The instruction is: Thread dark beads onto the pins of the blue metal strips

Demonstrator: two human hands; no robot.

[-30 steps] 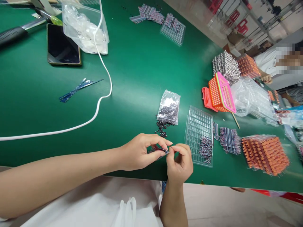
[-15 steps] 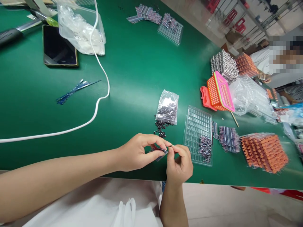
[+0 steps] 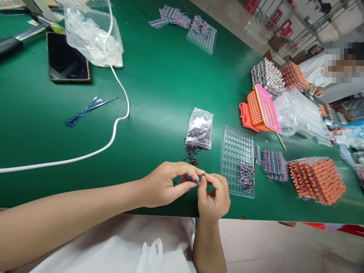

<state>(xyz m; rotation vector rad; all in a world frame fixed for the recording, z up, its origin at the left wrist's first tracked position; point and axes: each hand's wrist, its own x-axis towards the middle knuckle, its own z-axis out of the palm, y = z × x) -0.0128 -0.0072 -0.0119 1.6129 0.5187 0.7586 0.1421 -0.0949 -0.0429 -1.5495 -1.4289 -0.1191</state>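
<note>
Between the thumb and fingers of my left hand [image 3: 163, 184] is a small circuit-board strip [image 3: 186, 178], partly covered by the fingers. My right hand [image 3: 214, 199] meets it at the strip's right end, thumb and forefinger pinching a tiny dark bead [image 3: 203, 174]. Just beyond the hands lie loose dark beads [image 3: 192, 153], spilled by a clear bag [image 3: 199, 129] holding more of them. A clear compartment tray [image 3: 234, 151] lies right of my right hand, with a heap of small wired parts [image 3: 246, 176] in its near right corner.
Wired strips [image 3: 274, 165] and stacked orange parts [image 3: 317, 180] lie to the right, behind them a pink-orange basket [image 3: 263, 108]. A white cable [image 3: 115, 129] crosses the left side, near a phone [image 3: 68, 57] and a plastic tub [image 3: 93, 38]. Another person's hand [image 3: 315, 91] is at far right.
Both hands stay together at nearly the same spot. The strip in my left hand has tilted slightly, and the whole view has shifted a little.
</note>
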